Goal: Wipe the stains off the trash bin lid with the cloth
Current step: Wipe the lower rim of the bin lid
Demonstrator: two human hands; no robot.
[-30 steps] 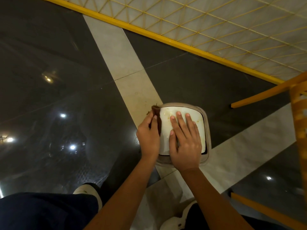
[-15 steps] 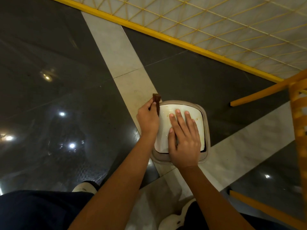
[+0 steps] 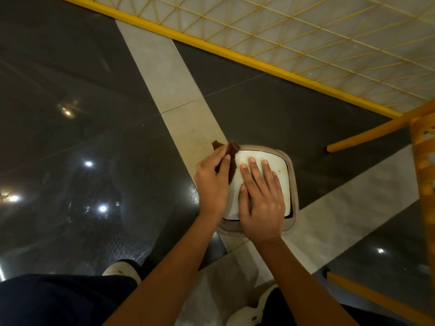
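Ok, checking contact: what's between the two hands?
Head view: brown cloth held by the left hand, then a strip of white lid before the right hand.

view: head | faces: steeply down at floor (image 3: 270, 118) | range: close

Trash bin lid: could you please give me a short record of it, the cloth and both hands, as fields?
lid: white, with a grey-brown border
stains: small brownish specks near the right edge
cloth: brown, at the lid's far left corner
left hand: grips the cloth
right hand: lies flat on the lid, fingers straight
floor: glossy dark tiles with pale strips
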